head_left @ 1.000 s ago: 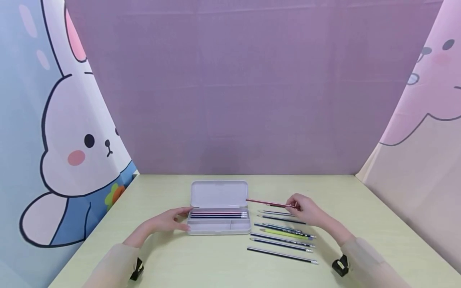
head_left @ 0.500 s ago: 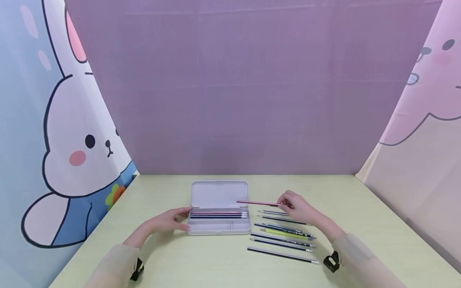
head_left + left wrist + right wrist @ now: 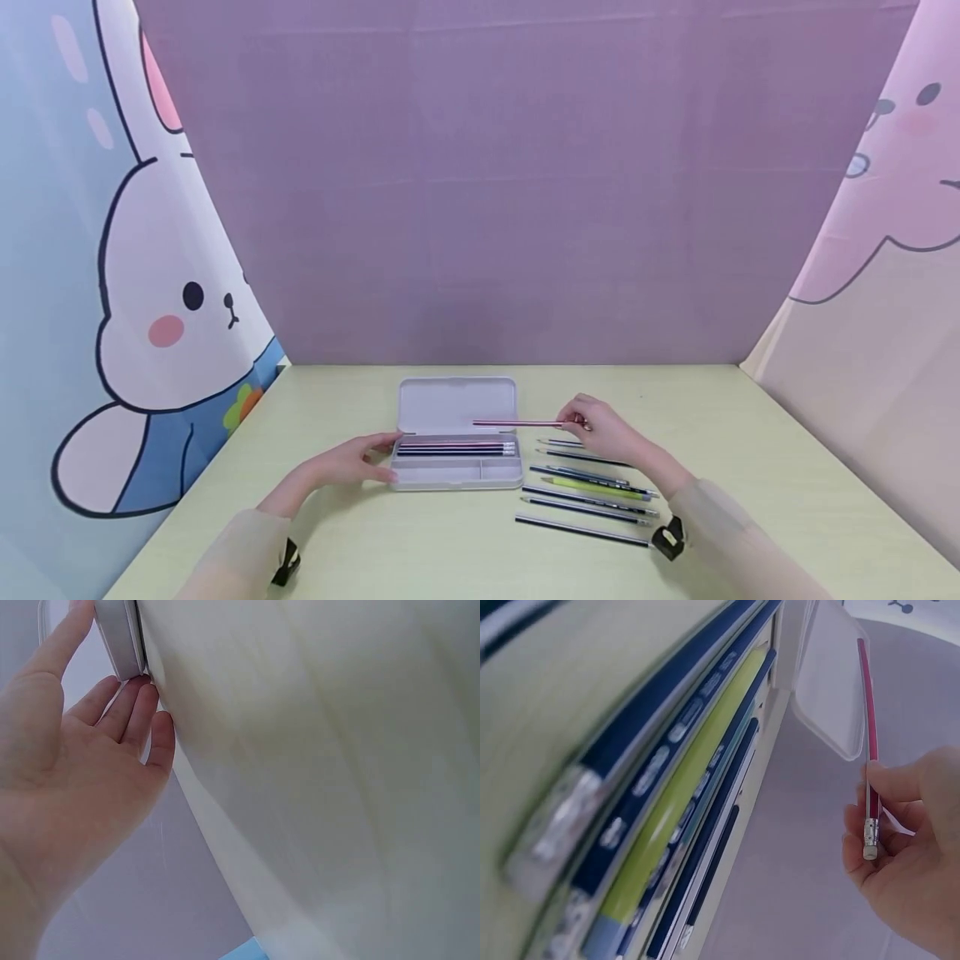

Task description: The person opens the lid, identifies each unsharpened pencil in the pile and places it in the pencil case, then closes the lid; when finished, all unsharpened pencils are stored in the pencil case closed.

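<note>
A white pencil case (image 3: 435, 474) lies with its lid (image 3: 457, 400) folded back in the head view. Several striped pencils (image 3: 453, 448) fill its rear compartment. My left hand (image 3: 345, 461) touches the case's left end with thumb and fingertips; the left wrist view shows its fingers fairly straight against the case (image 3: 120, 637). My right hand (image 3: 603, 429) pinches a red-striped pencil (image 3: 510, 423) near its eraser end. That pencil is raised, its far end in front of the lid. In the right wrist view, the pencil's silver ferrule (image 3: 871, 829) shows below my thumb.
Right of the case, several dark pencils (image 3: 581, 531) and a yellow-green pencil (image 3: 596, 487) lie roughly side by side on the pale table (image 3: 420, 546). Behind the table hangs a purple cloth (image 3: 480, 208), with printed cartoon cloths (image 3: 150, 250) at the sides.
My right hand has carried the red-striped pencil leftward, so its far end now reaches across the lid's lower right part. The left hand and case have stayed put.
</note>
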The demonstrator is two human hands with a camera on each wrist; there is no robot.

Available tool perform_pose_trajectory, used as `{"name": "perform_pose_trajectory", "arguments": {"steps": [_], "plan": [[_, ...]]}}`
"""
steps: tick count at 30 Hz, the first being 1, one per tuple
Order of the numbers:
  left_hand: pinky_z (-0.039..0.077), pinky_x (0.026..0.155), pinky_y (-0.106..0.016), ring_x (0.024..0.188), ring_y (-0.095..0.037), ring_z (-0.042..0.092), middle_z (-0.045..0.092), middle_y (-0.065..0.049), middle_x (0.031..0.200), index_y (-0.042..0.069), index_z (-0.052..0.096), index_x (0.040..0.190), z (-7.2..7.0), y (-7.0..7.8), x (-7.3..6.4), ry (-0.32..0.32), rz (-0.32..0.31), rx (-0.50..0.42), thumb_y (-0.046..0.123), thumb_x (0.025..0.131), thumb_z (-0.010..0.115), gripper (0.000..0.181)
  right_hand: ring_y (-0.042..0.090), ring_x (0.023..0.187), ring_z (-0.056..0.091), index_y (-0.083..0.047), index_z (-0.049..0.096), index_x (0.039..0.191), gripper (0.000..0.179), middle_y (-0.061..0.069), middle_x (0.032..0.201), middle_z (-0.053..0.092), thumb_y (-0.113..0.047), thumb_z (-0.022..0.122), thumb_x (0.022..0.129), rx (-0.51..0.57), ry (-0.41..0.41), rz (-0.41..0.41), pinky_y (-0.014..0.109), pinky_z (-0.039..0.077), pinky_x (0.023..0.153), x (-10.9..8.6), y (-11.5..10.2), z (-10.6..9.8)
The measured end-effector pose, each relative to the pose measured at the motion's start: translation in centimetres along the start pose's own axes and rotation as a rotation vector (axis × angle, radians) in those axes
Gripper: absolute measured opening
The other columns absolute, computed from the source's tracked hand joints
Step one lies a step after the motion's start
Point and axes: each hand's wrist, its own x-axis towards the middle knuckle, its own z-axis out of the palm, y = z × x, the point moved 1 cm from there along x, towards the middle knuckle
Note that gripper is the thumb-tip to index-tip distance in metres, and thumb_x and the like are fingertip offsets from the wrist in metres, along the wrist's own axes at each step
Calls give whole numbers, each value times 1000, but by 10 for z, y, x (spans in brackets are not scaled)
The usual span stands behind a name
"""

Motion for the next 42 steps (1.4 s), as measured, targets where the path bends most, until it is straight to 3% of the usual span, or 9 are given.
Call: {"name": "perform_pose_trajectory", "arguments": {"steps": [11, 26, 42], "plan": [[34, 103, -59, 126, -37, 41, 39, -21, 145, 7, 35, 144, 0, -1, 1, 3, -22, -6, 34, 82, 71, 76, 5, 71, 50, -6, 66, 92, 7, -1, 82, 58, -3, 60, 89, -1, -39, -40, 19, 46, 59, 14, -10, 12], [35, 102, -58, 125, -37, 42, 38, -22, 145, 6, 35, 145, -1, -1, -1, 2, -22, -11, 35, 82, 71, 77, 6, 73, 50, -2, 67, 93, 9, 1, 84, 54, -2, 59, 90, 44, -24, -48, 19, 46, 62, 30, -32, 27], [36, 102, -57, 125, -36, 42, 40, -20, 144, 6, 36, 144, -2, -4, -2, 8, -23, -11, 34, 82, 71, 77, 10, 74, 53, -2, 69, 91, 8, 3, 86, 61, -4, 63, 87, -35, -76, -61, 19, 47, 65, 48, -46, 45]]}}
